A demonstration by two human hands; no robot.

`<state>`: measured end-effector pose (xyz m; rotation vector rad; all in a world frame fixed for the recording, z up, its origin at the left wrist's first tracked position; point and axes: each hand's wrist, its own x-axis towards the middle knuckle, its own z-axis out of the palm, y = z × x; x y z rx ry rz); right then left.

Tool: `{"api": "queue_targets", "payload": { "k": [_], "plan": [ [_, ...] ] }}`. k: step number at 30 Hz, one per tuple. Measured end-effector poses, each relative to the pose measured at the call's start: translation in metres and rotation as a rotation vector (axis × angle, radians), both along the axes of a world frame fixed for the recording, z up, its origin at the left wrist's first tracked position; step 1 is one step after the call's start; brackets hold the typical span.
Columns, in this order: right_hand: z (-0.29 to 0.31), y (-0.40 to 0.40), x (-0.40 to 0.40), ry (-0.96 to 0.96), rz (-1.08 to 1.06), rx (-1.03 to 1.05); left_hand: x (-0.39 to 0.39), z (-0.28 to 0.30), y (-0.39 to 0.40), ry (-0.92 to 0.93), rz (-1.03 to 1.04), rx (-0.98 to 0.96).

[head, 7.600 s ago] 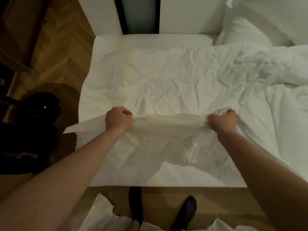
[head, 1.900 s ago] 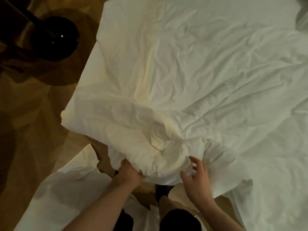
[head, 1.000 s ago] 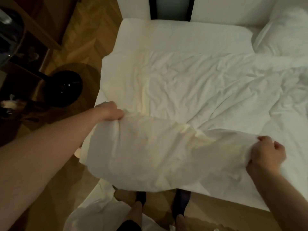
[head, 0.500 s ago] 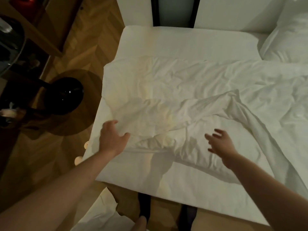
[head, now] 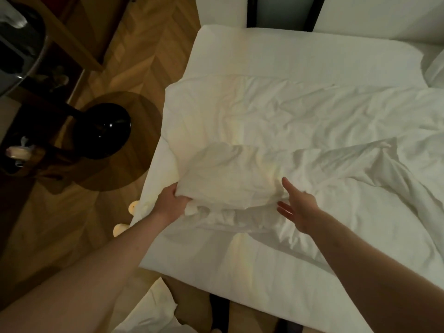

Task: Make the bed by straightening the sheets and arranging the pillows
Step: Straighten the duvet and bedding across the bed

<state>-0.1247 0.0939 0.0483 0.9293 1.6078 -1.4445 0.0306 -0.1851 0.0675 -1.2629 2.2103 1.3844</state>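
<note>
- One view only, head camera, looking down at the foot corner of a bed (head: pixel 276 280).
- Left hand (head: pixel 171 204), lower centre-left: fingers curled into the near-left edge of the white sheet (head: pixel 276 131), gripping a bunched fold just inside the mattress's left side.
- Right hand (head: pixel 296 207), lower centre-right: released, fingers straight and spread, palm facing left. Fingertips are at the folded edge of the sheet; whether they touch it cannot be told.
- Sheet is rumpled, covers the middle band of the mattress. Its near part is folded back on itself in a thick ridge running from the left hand across to the right of the frame.
- Bare mattress surface shows below the ridge, along the bottom of the bed, and in a strip at the top.
- Pillow (head: pixel 433 68): white, only a corner visible at the upper right edge, resting on the bed.
- More white fabric (head: pixel 153 313) lies on the floor at bottom centre, just off the mattress corner.
- Wooden herringbone floor (head: pixel 144 44) fills the upper left.
- Round brown side table (head: pixel 144 131) sits beside the bed's left edge, with a glossy black rounded object (head: pixel 101 131) over it.
- Two small glowing lights (head: pixel 133 207) on the floor just beside the bed's left edge, near the left forearm.
</note>
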Motion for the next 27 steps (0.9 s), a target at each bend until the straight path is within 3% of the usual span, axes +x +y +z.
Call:
{"api": "queue_targets", "payload": {
  "k": [3, 7, 9, 11, 13, 16, 18, 21, 24, 27],
  "plan": [
    [0.012, -0.041, -0.021, 0.03, -0.101, 0.013, -0.034, 0.04, -0.018, 0.185, 0.14, -0.001],
    [0.067, -0.109, -0.081, 0.277, -0.097, -0.025, -0.097, 0.094, -0.061, 0.46, 0.494, -0.132],
    [0.106, -0.138, -0.116, 0.369, -0.082, -0.168, -0.122, 0.119, -0.079, 0.624, 0.632, -0.03],
    [0.135, -0.152, -0.143, 0.454, -0.003, -0.338, -0.139, 0.13, -0.096, 0.661, 0.585, 0.158],
    [0.138, -0.156, -0.157, 0.528, 0.172, -0.274, -0.142, 0.119, -0.105, 0.519, 0.416, 0.124],
    [0.109, -0.142, -0.147, 0.64, 0.401, 0.0, -0.112, 0.065, -0.1, 0.051, 0.168, -0.095],
    [0.078, -0.117, -0.117, 0.662, 0.615, 0.199, -0.082, 0.025, -0.088, -0.204, 0.099, -0.1],
    [0.021, -0.066, -0.044, 0.599, 0.848, 0.334, -0.041, -0.019, -0.07, -0.381, -0.008, -0.038],
    [-0.025, -0.025, 0.045, 0.422, 0.767, 0.383, -0.007, -0.045, -0.051, -0.494, -0.12, -0.028],
    [-0.051, 0.003, 0.106, 0.071, 0.457, 0.386, 0.025, -0.067, -0.042, -0.573, -0.286, -0.37]
  ]
}}
